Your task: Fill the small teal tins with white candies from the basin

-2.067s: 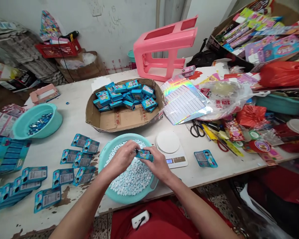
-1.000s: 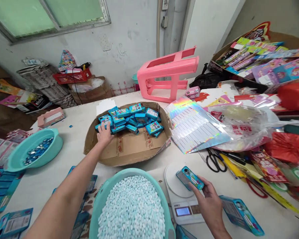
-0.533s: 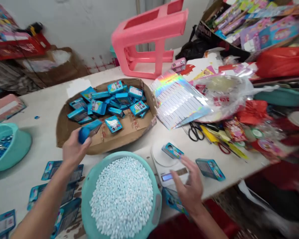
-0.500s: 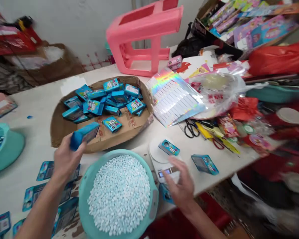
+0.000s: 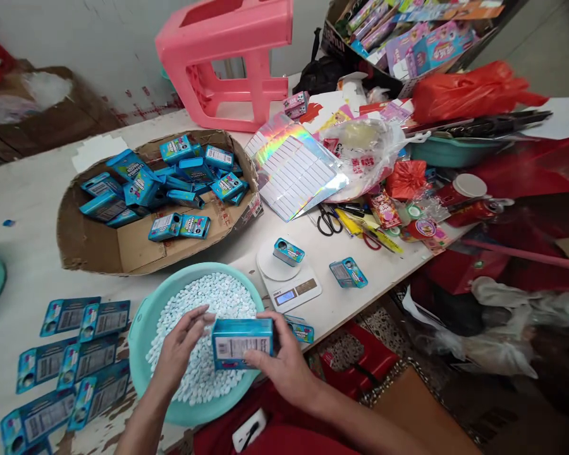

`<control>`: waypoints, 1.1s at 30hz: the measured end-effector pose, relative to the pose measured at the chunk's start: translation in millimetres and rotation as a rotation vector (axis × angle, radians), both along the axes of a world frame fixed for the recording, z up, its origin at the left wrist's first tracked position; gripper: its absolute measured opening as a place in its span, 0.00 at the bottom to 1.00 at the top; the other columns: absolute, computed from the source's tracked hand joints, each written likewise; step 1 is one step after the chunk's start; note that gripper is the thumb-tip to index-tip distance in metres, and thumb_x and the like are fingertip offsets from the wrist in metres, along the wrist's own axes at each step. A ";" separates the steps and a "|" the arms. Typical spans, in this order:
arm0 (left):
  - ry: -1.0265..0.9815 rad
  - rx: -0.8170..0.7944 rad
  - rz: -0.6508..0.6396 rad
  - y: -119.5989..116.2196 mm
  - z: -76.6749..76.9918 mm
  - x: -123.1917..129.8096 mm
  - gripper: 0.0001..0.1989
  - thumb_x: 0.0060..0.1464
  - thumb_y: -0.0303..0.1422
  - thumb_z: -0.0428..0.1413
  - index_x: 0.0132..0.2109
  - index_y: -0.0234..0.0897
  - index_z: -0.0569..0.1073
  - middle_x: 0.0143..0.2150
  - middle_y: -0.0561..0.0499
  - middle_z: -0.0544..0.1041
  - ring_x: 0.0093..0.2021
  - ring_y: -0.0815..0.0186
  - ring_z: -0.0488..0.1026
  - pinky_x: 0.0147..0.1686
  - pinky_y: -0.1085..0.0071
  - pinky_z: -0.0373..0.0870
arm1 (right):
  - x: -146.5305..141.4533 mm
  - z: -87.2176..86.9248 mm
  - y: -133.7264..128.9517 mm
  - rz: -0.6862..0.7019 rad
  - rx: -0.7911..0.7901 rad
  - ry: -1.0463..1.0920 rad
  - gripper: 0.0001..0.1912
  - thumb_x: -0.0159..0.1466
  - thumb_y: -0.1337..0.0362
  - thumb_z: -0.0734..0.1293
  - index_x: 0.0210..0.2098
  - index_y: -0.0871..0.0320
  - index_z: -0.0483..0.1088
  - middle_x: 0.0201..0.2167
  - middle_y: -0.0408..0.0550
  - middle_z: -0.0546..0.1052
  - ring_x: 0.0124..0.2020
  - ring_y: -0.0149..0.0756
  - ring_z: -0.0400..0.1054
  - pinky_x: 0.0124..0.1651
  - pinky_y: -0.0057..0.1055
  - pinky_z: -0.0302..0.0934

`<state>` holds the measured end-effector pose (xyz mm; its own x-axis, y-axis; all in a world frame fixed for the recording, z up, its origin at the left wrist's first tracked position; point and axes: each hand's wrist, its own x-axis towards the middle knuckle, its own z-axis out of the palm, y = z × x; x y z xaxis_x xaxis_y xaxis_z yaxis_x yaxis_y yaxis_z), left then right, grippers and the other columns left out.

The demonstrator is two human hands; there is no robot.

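Observation:
Over the turquoise basin [image 5: 141,328], my right hand [image 5: 287,363] grips a blue candy box [image 5: 243,343] between thumb and fingers. The box lies sideways, its printed panel toward me. My left hand [image 5: 183,347] hovers just left of the box with fingers stretched out and nothing in them. Small pale-blue candies [image 5: 208,294] fill the basin beneath both hands. Right of the basin, a white digital scale [image 5: 296,287] carries one small blue box [image 5: 289,251]. Another blue box [image 5: 349,273] lies on the table beyond the scale.
A cut-down cardboard box [image 5: 140,243] behind the basin holds several blue boxes. Flat blue cartons [image 5: 42,366] lie in rows at left. Holographic sheets [image 5: 294,167], scissors [image 5: 329,221] and a pink stool [image 5: 227,63] stand or lie farther back. The table edge [image 5: 384,294] runs along the right.
My left hand, holding a blue box near the cardboard box before, is now empty over the basin. My right hand has moved left from the scale and now holds a blue box.

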<state>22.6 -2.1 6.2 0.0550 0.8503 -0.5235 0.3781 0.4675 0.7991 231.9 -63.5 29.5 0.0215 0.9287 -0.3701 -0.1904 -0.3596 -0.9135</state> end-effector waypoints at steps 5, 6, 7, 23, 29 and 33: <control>0.479 0.273 -0.362 17.6 -45.7 16.6 0.19 0.51 0.42 0.52 0.46 0.37 0.72 0.50 0.41 0.72 0.52 0.50 0.65 0.53 0.55 0.59 | 39.7 1.8 -14.2 -0.133 -0.037 -0.029 0.22 0.52 0.59 0.73 0.42 0.56 0.62 0.35 0.44 0.75 0.36 0.37 0.70 0.41 0.32 0.66; 0.486 0.259 -0.409 18.3 -48.9 18.8 0.16 0.51 0.40 0.51 0.44 0.37 0.72 0.47 0.42 0.73 0.50 0.51 0.67 0.51 0.56 0.60 | 47.8 1.4 -17.5 -0.150 -0.045 -0.048 0.21 0.52 0.58 0.73 0.41 0.56 0.63 0.34 0.45 0.75 0.36 0.37 0.71 0.41 0.33 0.67; 0.472 0.234 -0.433 18.3 -49.2 19.7 0.13 0.51 0.39 0.51 0.41 0.38 0.73 0.44 0.44 0.74 0.46 0.53 0.69 0.48 0.58 0.62 | 55.8 0.9 -20.8 -0.168 -0.055 -0.072 0.21 0.52 0.58 0.73 0.40 0.56 0.63 0.35 0.45 0.76 0.36 0.38 0.71 0.41 0.33 0.67; -0.744 -0.215 0.464 60.0 -20.9 60.2 0.23 0.47 0.47 0.58 0.23 0.37 0.55 0.14 0.61 0.54 0.12 0.78 0.49 0.11 0.80 0.41 | 112.2 -14.9 -30.8 -0.496 -0.120 -0.146 0.24 0.51 0.57 0.73 0.43 0.58 0.66 0.38 0.49 0.78 0.38 0.41 0.73 0.43 0.36 0.68; -0.893 0.011 0.497 118.3 9.0 180.5 0.26 0.44 0.49 0.60 0.22 0.37 0.54 0.13 0.61 0.53 0.12 0.79 0.50 0.11 0.79 0.42 | 122.8 -20.7 -40.7 -0.559 -0.116 -0.151 0.25 0.50 0.56 0.74 0.44 0.57 0.66 0.39 0.47 0.79 0.40 0.41 0.72 0.43 0.35 0.68; -0.818 0.207 0.547 144.0 -0.9 224.9 0.25 0.43 0.48 0.61 0.21 0.37 0.57 0.14 0.60 0.56 0.13 0.78 0.54 0.12 0.79 0.44 | 136.3 -24.7 -54.6 -0.594 -0.163 -0.201 0.23 0.51 0.55 0.73 0.43 0.57 0.66 0.38 0.46 0.78 0.39 0.40 0.72 0.43 0.34 0.68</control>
